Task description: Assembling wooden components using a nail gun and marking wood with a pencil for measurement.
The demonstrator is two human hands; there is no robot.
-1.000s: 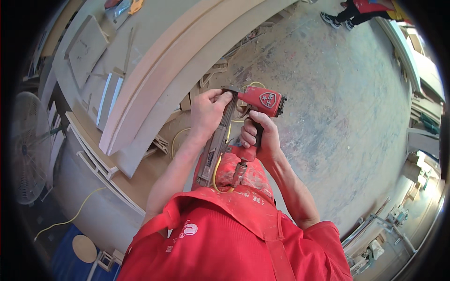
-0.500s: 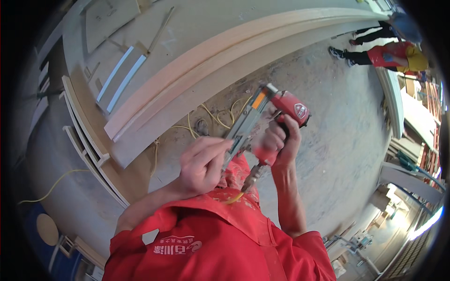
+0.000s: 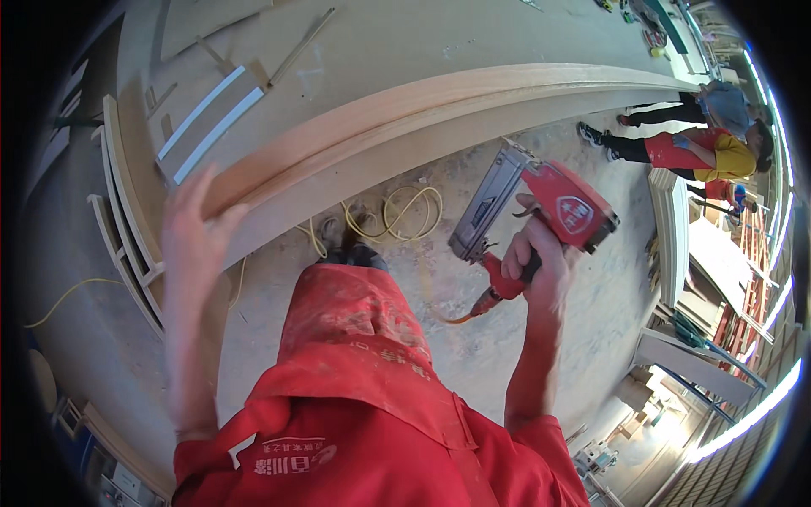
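We've L hand [image 3: 196, 228], blurred, thumb & fingers spread wide at near end of the beam [image 3: 405, 106]; can't tell if touching. Our R hand [image 3: 541, 262] is wrapped round the handle of the nail gun [image 3: 576, 207], our side of beam. Hose [image 3: 440, 211] loops on floor, same side. Strips [image 3: 219, 136] lie beyond beam; co-workers [image 3: 693, 148] nr its far end.

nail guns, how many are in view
1: the nail gun held in the right hand, right of the apron. Any others may be hidden or too small to tell.
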